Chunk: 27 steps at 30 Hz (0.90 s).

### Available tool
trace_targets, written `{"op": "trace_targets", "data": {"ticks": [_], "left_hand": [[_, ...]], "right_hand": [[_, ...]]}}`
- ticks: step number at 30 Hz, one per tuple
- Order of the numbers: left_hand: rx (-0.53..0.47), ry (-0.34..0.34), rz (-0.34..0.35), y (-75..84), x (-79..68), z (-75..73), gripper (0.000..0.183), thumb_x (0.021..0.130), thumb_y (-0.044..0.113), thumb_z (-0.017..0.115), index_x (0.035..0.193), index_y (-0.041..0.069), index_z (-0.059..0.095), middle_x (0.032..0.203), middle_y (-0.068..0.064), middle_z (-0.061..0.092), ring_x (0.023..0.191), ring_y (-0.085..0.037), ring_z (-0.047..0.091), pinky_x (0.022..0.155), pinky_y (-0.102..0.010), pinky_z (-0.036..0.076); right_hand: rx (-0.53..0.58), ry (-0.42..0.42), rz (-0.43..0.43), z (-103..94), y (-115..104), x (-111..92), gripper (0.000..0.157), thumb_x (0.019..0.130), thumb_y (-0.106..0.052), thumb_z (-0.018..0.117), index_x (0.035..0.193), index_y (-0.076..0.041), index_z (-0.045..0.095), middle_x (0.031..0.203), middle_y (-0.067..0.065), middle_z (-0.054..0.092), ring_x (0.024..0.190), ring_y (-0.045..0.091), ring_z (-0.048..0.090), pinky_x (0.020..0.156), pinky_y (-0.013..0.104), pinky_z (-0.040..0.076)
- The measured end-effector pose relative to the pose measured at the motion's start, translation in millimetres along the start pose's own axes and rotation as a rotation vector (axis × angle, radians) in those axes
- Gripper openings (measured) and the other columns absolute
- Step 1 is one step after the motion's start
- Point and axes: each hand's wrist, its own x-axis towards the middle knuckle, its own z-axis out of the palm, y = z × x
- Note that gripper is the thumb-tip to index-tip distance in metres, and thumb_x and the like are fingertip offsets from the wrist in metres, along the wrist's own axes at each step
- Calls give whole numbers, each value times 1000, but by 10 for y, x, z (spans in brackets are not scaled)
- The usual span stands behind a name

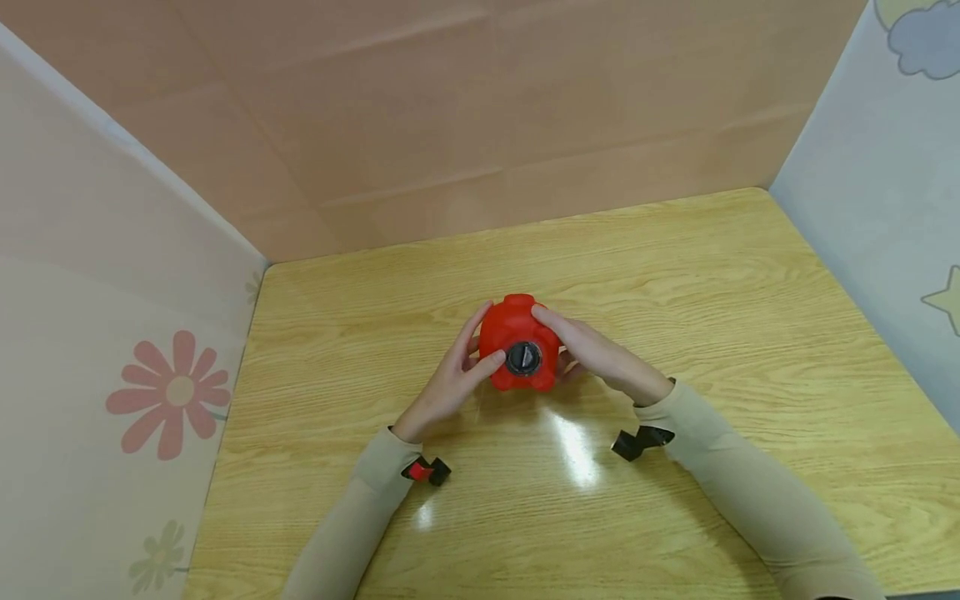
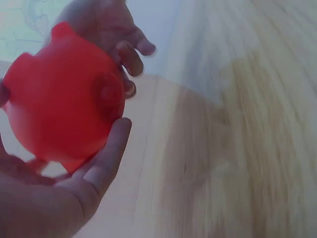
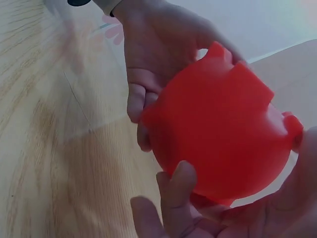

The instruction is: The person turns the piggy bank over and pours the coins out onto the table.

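Both hands hold a round, glossy red piggy bank (image 1: 516, 320) with short stubby knobs, around the middle of the table. A black round plug (image 1: 523, 359) in its surface faces the head camera. My left hand (image 1: 453, 377) grips its left side, with the thumb beside the plug. On the other side my right hand (image 1: 600, 354) holds it, thumb on top and fingers partly hidden behind it. In the left wrist view, the left fingers (image 2: 106, 158) curve along the red shell (image 2: 64, 99). The right wrist view shows right fingers (image 3: 179, 196) beneath the red body (image 3: 223, 129).
A light wood-grain table (image 1: 360, 317) lies under the hands, with bright glare in front of the piggy bank. A pinkish panel (image 1: 420, 125) stands behind; pale patterned walls (image 1: 90, 292) flank both sides. Black wrist devices (image 1: 637, 442) stick out from the sleeves.
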Motion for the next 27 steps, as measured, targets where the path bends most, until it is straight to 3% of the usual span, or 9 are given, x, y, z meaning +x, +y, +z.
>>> {"op": "trace_targets", "data": {"ticks": [5,10,14,19,24,27], "left_hand": [[-63,45,-13,21,6,30,72,109,22,57,171,29,21,147,-24,59,114,-25,72,90,-30,61],[-76,119,-38,16,12,44,70,108,22,57,170,22,23,140,-28,63,102,-15,73,82,-29,61],[-89,156,-65,-4,19,43,68,109,24,57,169,25,26,140,-27,64,103,-13,72,83,-29,61],[-112,168,-88,-16,25,58,67,109,28,55,169,25,26,140,-27,65,105,-13,74,85,-28,62],[-114,170,-117,-27,32,84,68,109,32,55,170,24,24,140,-26,66,106,-19,76,86,-29,63],[-113,166,-124,-32,36,100,69,109,32,55,170,24,23,140,-25,65,108,-21,76,87,-30,63]], "right_hand": [[-52,16,-2,-5,-4,-11,81,109,-69,21,133,-4,63,100,11,72,79,27,67,77,46,62],[-104,156,-71,-1,-29,-63,71,111,-63,30,138,-3,59,98,14,65,71,23,57,63,36,55],[-139,342,-228,40,-48,-133,50,111,-45,52,143,-6,59,95,14,64,71,19,53,61,28,44],[-172,505,-472,146,-34,-184,29,101,-21,74,125,-6,70,85,5,60,64,14,48,57,21,38],[-295,546,-742,220,-16,-200,10,91,-3,80,100,-7,78,73,-2,56,59,9,43,53,19,33],[-398,525,-804,243,-24,-210,8,89,-3,82,94,-9,81,67,-7,54,59,6,44,53,18,35]]}}
